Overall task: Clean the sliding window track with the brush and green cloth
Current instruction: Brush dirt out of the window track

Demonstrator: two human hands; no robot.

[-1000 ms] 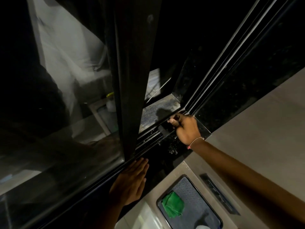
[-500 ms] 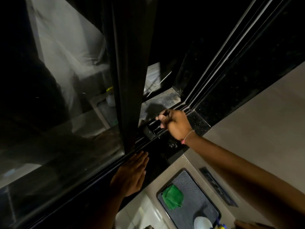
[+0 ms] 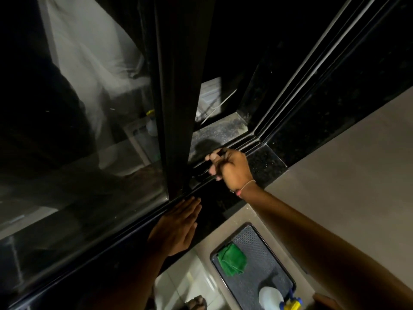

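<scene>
My right hand (image 3: 230,167) is closed around a dark brush handle whose end shows at the fingers (image 3: 221,152); the bristle end lies in the dark window track (image 3: 201,168), hard to make out. My left hand (image 3: 176,229) rests flat, fingers together, on the black sill beside the sliding window frame (image 3: 178,108). The green cloth (image 3: 232,261) lies crumpled on a dark tray (image 3: 257,247) below the sill, apart from both hands.
A white spray bottle with a blue and yellow head (image 3: 277,298) stands on the tray's near end. The glass pane (image 3: 78,130) fills the left. A beige wall (image 3: 346,164) is on the right. A foot (image 3: 196,303) shows on the tiled floor below.
My right hand with the brush has slid left along the track toward the window frame. The left hand has stayed flat on the sill.
</scene>
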